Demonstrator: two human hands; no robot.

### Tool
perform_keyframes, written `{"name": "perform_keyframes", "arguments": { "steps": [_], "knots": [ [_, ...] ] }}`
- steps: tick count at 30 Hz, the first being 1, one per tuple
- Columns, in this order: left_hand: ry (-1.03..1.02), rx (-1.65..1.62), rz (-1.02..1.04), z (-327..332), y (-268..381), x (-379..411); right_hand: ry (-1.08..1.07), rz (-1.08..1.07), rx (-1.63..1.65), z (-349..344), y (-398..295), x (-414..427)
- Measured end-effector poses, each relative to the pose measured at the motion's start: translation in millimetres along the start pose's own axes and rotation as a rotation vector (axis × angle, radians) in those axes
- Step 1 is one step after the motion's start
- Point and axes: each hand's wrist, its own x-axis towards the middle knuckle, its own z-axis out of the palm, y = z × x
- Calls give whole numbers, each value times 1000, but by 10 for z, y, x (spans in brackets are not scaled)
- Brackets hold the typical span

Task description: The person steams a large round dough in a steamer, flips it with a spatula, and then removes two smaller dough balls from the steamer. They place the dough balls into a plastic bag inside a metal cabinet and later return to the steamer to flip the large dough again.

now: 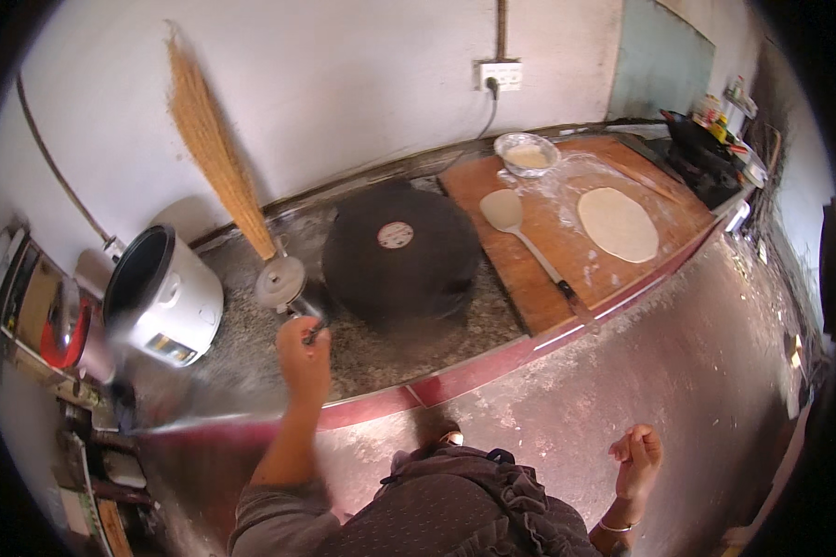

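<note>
My left hand (305,355) is closed around the dark handle of a metal pot with a lid (281,282), at the left of a round black lid-like appliance (400,271) on the stone counter. My right hand (637,449) hangs over the floor at the lower right, fingers curled, with nothing visible in it. On the wooden board (536,299) at the right lies a flat sheet of rolled dough (618,224). Left of the dough rests a spatula (503,210) with a long handle. A bowl of flour-like powder (527,154) stands at the board's back edge.
A white rice cooker pot (191,299) stands open at the left. A straw broom (216,146) leans on the wall behind the lidded pot. A rolling pin (641,177) lies at the board's back right. Beyond it sits a black wok (693,139). A plug (492,83) is in the wall socket.
</note>
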Motion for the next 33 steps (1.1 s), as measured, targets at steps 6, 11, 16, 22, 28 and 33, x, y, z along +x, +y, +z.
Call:
{"name": "perform_keyframes", "arguments": {
  "steps": [6,11,16,22,28,33],
  "knots": [
    [-62,-116,-501,-31,-867,-129,-217,40,-6,735,101,316],
    [-267,-434,-715,65,-928,50,-266,89,-29,1113,120,372],
    [-89,-552,-667,51,-1221,-57,-343,114,-77,1290,149,417],
    [-53,-470,-680,-382,-1368,-239,-415,182,-90,1530,186,470],
    [-73,-243,-780,-822,-1514,-282,-504,209,-98,1651,241,501],
    [288,117,-268,-1079,-1193,-172,-488,219,-81,1528,321,483]
  ]
}}
